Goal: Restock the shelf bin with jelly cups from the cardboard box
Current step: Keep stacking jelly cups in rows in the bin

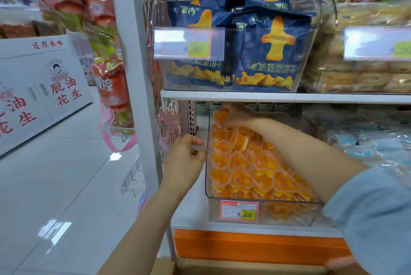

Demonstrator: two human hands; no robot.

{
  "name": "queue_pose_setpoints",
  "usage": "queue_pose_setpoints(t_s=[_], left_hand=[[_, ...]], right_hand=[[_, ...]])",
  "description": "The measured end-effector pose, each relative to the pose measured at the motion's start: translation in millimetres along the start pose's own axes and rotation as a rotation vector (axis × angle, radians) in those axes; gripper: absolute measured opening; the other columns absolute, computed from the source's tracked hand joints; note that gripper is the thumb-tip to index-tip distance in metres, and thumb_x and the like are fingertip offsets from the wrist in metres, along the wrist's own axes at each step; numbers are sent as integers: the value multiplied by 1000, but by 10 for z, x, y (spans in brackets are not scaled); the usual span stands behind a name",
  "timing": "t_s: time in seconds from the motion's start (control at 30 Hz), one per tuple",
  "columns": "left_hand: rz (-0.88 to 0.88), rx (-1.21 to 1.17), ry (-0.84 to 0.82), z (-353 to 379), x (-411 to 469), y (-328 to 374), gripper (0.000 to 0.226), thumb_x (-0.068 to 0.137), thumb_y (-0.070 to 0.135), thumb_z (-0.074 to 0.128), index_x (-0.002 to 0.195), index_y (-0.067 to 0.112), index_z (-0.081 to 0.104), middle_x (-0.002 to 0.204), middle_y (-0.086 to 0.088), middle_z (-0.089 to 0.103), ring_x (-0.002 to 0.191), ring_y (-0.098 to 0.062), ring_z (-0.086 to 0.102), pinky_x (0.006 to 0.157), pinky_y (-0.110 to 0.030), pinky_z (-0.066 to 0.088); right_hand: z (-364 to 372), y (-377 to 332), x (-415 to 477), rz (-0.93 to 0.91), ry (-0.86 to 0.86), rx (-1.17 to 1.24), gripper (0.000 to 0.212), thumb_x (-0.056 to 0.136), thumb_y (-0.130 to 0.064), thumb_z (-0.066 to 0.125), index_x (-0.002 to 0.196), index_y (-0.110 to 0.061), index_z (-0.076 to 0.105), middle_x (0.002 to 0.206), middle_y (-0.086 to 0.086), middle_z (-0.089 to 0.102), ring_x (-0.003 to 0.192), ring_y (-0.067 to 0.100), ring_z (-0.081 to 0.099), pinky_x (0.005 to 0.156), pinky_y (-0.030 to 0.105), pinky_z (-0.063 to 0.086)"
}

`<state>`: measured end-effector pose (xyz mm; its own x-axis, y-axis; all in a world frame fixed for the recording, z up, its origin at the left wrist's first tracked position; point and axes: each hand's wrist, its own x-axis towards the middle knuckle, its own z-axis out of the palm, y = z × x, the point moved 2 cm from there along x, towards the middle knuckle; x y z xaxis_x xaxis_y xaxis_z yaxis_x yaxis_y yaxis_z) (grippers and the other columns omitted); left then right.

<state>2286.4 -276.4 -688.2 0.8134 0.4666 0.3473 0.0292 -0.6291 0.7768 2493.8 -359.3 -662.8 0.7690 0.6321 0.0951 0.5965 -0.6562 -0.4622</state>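
Upper shelf board (pixel 278 97) runs just above the work area and overhangs the far end of the shelf bin (pixel 266 203). On it sits a clear tub of blue biscuit packets (pixel 269 52) with a 9.90 price tag (pixel 189 44). To its right is a second tub of pale baked goods (pixel 367 70), blurred. A white upright post (pixel 135 52) stands left of the shelves, with red snack bags (pixel 106 30) hanging beside it.

Shelf bin is clear plastic, on the lower shelf, with an 8.60 tag (pixel 239 211) on its near wall. It is packed with orange heart-shaped jelly cups (pixel 244 163).

Left hand (pixel 184 159) is at the bin's left wall, fingers curled and pinching the rim.

Right hand (pixel 236 112) is at the far end of the bin — fingers curled on one jelly cup (pixel 221 116), partly shaded by the shelf board. The right forearm, in a light-blue sleeve (pixel 367 219), crosses the bin and covers its right side.

Cardboard box (pixel 200 267) — only its top edge shows, cut off at the near edge. Packets on the lower right (pixel 367 148) are too blurred to read.
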Motion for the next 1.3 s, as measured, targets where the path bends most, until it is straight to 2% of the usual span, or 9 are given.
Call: queue_pose_setpoints(t_s=[0.17,0.37,0.5,0.7,0.87,1.0,1.1,1.2,1.3], left_hand=[[13,1,-38,38,18,25,14,88,13,57,102,13,61,113,-6,59,86,-14,56,77,-22,42],[58,14,-50,75,-11,77,7,90,14,55,95,18,58,111,-1,56,81,-4,52,61,-3,35],[100,76,-60,94,-45,91,6,89,14,57,93,19,56,109,0,56,87,-9,53,63,-12,38],[182,261,-157,291,231,223,36,86,22,63,120,16,55,122,-2,57,119,-21,44,91,-32,40],[126,327,-448,751,651,284,53,80,23,70,128,13,48,125,-10,54,120,-27,47,95,-32,40],[129,449,-554,869,817,186,62,75,24,74,130,19,46,123,-8,53,118,-27,48,99,-37,42],[174,493,-602,861,875,188,61,74,22,74,129,20,47,124,-7,55,114,-27,52,96,-39,46],[224,539,-579,804,887,194,64,76,26,74,133,20,45,130,-5,52,116,-25,51,94,-34,46],[289,494,-467,684,840,241,66,73,31,77,132,19,48,132,-5,52,119,-25,51,95,-31,44]], right_hand=[[88,-3,95,9,3,-93,60,81,-27,72,134,-13,48,134,11,50,122,26,49,92,30,42],[146,-22,81,5,50,-123,53,84,-31,68,131,-15,51,132,10,53,118,25,52,89,28,40],[-37,4,-59,-18,56,-89,53,85,-35,67,132,-17,50,134,7,53,118,24,53,92,29,42],[-393,234,-542,-99,8,-54,41,88,-37,62,125,-18,57,129,2,55,120,20,50,104,31,38],[-216,490,-578,33,-129,-41,48,93,-37,54,136,-17,47,140,7,47,127,24,46,108,31,34],[-78,580,-422,169,17,-53,38,85,-53,59,108,-22,61,114,6,62,103,26,59,95,39,47],[-59,578,-347,153,108,-61,20,83,-46,63,89,-29,56,106,6,64,95,25,61,87,37,52],[-230,572,-392,90,266,-39,21,87,-31,62,105,-21,65,115,6,64,107,26,59,88,31,46],[-461,617,-663,108,262,280,28,90,-26,61,115,-15,64,116,6,64,108,22,59,90,28,43]])
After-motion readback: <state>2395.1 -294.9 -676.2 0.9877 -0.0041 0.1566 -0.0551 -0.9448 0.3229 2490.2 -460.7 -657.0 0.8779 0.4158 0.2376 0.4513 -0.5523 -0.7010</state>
